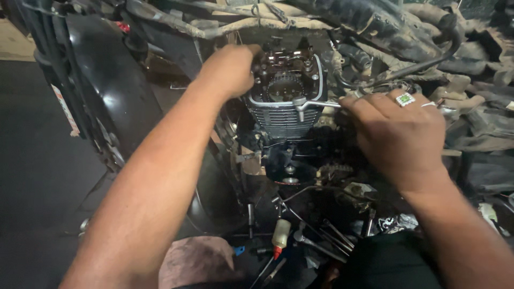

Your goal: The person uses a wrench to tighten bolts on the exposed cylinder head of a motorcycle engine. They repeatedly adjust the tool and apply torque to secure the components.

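A dusty motorcycle frame with black bodywork [101, 80] fills the view. At its centre a grey finned metal engine cylinder head [284, 101], its cover off, is gripped at the upper left edge by the closed left hand [227, 69]. A slim silver wrench [316, 103], laid across the head's front, is clasped by the right hand [399, 134], just right of the head.

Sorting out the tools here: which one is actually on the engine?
The silver wrench held by the right hand; the other tools lie loose below.
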